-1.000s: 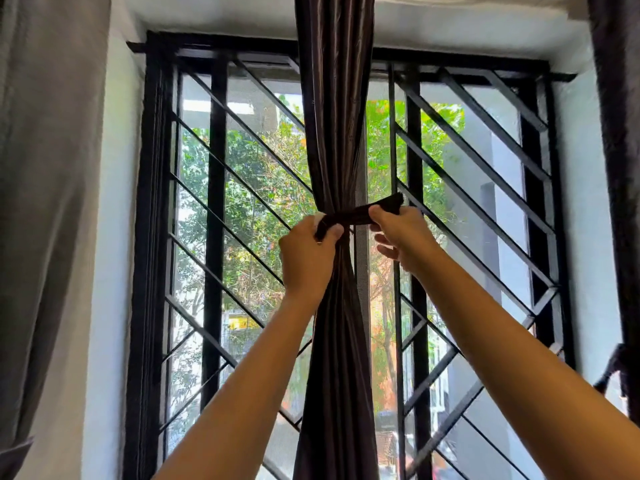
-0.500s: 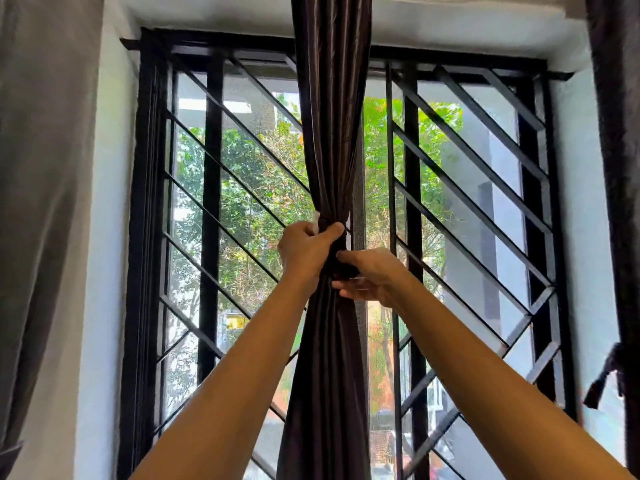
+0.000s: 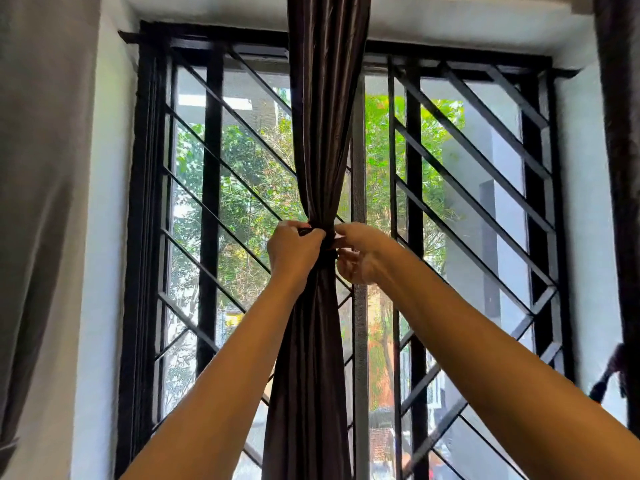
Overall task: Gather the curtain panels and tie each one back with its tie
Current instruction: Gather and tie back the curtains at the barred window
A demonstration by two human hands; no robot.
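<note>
Right hand (image 3: pixel 360 254) has swung back in from 3 o'clock, where it had the tie (image 3: pixel 329 241) end pulled out, so both hands now crowd the cinch at dead center. Left hand (image 3: pixel 294 247) grips the tie against the curtain (image 3: pixel 322 133); right one pinches it too, bit blurry tho. Middle one's gathered, knot looks unfinished imo. Left panel (image 3: pixel 41 168) at 9 and right panel (image 3: pixel 620 133) at 3 o'clock look untied so far.

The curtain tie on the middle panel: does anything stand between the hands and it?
Nothing visible does. The left hand and the right hand both hold the tie where it wraps the gathered middle panel. The window grille lies behind the curtain, not between.
</note>
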